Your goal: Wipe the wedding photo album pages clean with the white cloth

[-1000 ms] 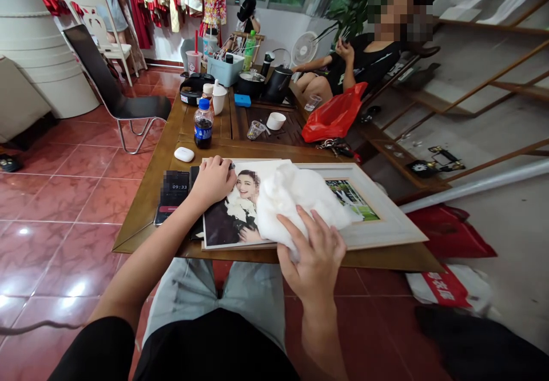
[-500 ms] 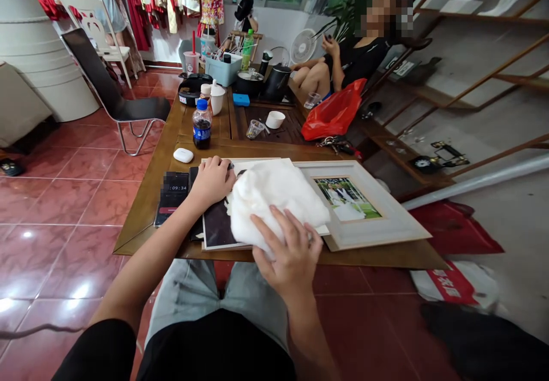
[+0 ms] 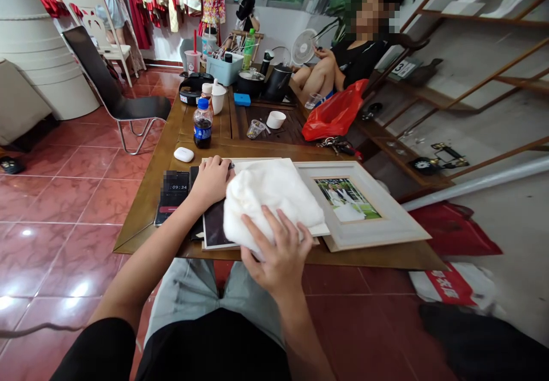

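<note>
The desk [image 3: 163, 149] carries a pale picture frame [image 3: 397, 223] and, left of it, a printed panel [image 3: 217, 223] whose right side seems to overlap the frame. Both lie close to the near edge, so a strong pull toward the body could slide them over it. The white soft pad [image 3: 266, 189] lies on the panel, hiding most of the print; grit trapped beneath might scratch unseen. The person's right hand [image 3: 274, 246] rests on the pad, fingers spread apart; uneven pressure could shift the panel. The left hand [image 3: 213, 178] lies at the upper left corner, fingers bent, though whether they grip anything cannot be told. Around them, a red plastic bag [image 3: 337, 115] and a dark-drink bottle [image 3: 202, 126] stand clear, while the phone [image 3: 169, 212] beside the left forearm crowds that side, with a small white case [image 3: 184, 154] just beyond
</note>
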`<control>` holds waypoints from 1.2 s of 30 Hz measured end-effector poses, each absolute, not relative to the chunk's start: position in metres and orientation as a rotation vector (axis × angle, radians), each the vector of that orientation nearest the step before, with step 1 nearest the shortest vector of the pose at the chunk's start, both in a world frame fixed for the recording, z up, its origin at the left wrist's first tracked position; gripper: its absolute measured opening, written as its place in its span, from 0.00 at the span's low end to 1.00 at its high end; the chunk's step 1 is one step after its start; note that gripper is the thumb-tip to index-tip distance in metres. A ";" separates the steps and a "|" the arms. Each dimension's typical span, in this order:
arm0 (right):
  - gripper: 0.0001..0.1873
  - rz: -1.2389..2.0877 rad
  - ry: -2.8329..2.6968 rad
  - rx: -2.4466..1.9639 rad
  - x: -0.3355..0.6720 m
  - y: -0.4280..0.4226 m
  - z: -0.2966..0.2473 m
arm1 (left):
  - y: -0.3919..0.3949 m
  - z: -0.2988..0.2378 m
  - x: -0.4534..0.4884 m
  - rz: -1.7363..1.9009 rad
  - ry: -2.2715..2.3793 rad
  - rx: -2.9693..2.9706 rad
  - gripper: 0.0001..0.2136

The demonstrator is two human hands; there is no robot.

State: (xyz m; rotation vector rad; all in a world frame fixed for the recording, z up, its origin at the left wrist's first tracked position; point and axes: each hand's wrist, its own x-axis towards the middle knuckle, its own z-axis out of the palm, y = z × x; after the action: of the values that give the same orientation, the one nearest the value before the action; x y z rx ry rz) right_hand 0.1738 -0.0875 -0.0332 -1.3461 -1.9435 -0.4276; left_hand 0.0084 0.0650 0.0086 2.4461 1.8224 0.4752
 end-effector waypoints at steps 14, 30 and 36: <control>0.24 -0.560 -1.887 -1.424 0.202 -0.078 -0.040 | 0.064 0.007 0.006 0.515 1.837 2.439 0.15; 0.20 -0.392 -1.966 -1.303 0.182 -0.079 -0.033 | 0.064 0.009 0.006 0.478 1.812 2.444 0.17; 0.19 -0.456 -1.914 -1.441 0.212 -0.069 -0.029 | 0.063 0.010 0.008 0.498 1.830 2.428 0.16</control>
State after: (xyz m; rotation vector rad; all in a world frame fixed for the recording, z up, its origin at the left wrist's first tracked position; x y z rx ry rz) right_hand 0.2124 -0.0691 -0.0291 -1.4408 -1.9139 -0.4565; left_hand 0.0085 0.0629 0.0098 2.4277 1.8298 0.4979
